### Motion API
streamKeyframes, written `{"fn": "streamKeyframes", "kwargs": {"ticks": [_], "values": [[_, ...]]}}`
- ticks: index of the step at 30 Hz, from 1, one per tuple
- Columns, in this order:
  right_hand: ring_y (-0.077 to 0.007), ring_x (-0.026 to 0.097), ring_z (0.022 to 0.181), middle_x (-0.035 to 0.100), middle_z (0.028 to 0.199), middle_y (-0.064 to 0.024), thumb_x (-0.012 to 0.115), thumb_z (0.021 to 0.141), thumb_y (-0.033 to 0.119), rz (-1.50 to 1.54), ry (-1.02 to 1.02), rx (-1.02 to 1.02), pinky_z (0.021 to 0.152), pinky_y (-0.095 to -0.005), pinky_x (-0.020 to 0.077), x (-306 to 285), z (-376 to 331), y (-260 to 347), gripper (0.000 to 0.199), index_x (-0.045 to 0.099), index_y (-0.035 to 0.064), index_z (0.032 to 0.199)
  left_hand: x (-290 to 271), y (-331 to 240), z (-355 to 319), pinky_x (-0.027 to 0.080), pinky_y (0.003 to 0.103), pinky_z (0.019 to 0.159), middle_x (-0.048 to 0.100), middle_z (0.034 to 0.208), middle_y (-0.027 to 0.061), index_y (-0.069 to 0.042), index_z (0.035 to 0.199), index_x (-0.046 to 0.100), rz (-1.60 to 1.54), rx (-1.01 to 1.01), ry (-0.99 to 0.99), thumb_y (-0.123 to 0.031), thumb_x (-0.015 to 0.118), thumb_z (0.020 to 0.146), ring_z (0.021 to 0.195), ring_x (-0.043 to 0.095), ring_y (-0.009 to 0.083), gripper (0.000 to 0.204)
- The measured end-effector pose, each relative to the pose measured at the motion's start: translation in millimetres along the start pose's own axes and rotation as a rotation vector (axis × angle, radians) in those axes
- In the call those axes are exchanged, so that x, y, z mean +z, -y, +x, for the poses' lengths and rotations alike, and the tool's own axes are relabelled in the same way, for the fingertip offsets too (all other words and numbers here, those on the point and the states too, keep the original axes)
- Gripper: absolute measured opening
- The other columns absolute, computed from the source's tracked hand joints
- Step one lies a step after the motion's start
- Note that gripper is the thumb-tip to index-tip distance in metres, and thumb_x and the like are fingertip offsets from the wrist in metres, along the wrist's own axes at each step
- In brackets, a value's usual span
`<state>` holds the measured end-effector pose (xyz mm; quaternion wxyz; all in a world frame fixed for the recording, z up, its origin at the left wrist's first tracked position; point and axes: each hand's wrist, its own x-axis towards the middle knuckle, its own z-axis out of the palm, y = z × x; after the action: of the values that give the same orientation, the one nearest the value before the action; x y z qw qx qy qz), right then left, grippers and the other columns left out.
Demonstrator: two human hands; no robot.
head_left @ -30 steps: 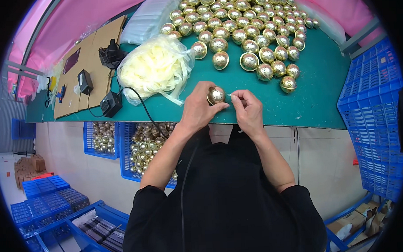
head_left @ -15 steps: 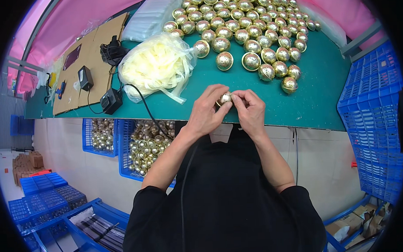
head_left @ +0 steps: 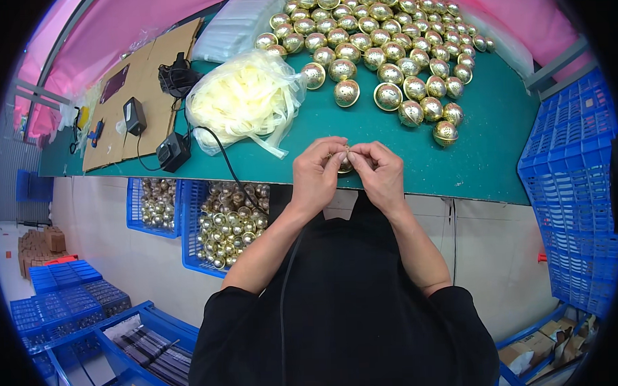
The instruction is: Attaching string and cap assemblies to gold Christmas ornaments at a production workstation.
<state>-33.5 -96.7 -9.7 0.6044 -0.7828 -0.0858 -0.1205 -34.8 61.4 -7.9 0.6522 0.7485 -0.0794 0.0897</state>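
Observation:
Close to the table's front edge, my left hand [head_left: 316,174] and my right hand [head_left: 380,173] meet over one gold ball ornament [head_left: 345,166]. Both hands are closed, with thumbs and forefingertips pinched together at the ball's top. Fingers cover most of the ball, and whatever small part is between the tips is too small to make out. Beyond the hands, many perforated gold balls [head_left: 389,95] with rims round their middles spread over the green table [head_left: 485,163]. Left of them lies a clear plastic bag of cream ribbons [head_left: 241,103].
Cardboard [head_left: 153,69] with black adapters [head_left: 173,151] lies at the left, a black cable [head_left: 228,170] hanging over the table edge. Blue baskets [head_left: 188,248] of gold balls stand below. Stacked blue crates [head_left: 573,184] rise at the right; plastic sleeves [head_left: 232,25] lie at the back.
My left hand has turned so its fingertips meet the right's at the ball's top. The ball has dropped slightly toward the table edge and is more covered. The view has shifted a little.

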Motion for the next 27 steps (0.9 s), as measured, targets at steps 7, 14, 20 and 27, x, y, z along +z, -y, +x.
{"fn": "streamKeyframes", "kwargs": {"ticks": [7,14,20,27], "values": [[-0.0056,0.055,0.061,0.07,0.087,-0.0043,0.071,0.099,0.005,0.493,0.192,0.376,0.055,-0.022,0.0455,-15.8,-0.4,2.4,0.022,0.07,-0.0036,0.118,-17.2,-14.2,11.7,0.055,0.027,0.075,0.074,0.104,0.0089,0.003,0.102,0.069,-0.225,-0.163,-0.009,-0.003,0.061,0.102,0.089,0.068,0.0112,0.009],[-0.0172,0.071,0.07,0.076,0.108,-0.0212,0.066,0.097,0.0,1.115,0.501,0.434,0.061,-0.0287,0.0576,-50.6,2.7,0.2,0.028,0.067,-0.0063,0.124,-30.1,-39.2,26.8,0.055,0.029,0.087,0.076,0.105,0.0157,0.004,0.107,0.063,-0.411,-0.031,0.013,-0.008,0.059,0.106,0.096,0.069,0.0138,0.013],[-0.0269,0.077,0.099,0.073,0.122,-0.0231,0.065,0.098,-0.001,0.721,0.496,0.308,0.084,-0.0337,0.0627,-32.8,9.2,30.6,0.034,0.064,-0.0074,0.132,-21.9,-50.7,20.1,0.058,0.027,0.078,0.076,0.106,0.0189,0.003,0.107,0.061,-0.49,-0.084,0.045,-0.009,0.059,0.107,0.09,0.07,0.0132,0.013],[-0.0157,0.075,0.082,0.078,0.092,-0.0103,0.069,0.102,0.01,0.383,0.319,0.233,0.069,-0.0253,0.0587,-8.7,10.7,44.4,0.017,0.076,-0.004,0.107,-23.0,-54.2,12.6,0.057,0.029,0.084,0.076,0.111,0.0217,0.002,0.109,0.062,-0.527,-0.125,0.085,-0.014,0.062,0.106,0.096,0.072,0.0166,0.016]]}}
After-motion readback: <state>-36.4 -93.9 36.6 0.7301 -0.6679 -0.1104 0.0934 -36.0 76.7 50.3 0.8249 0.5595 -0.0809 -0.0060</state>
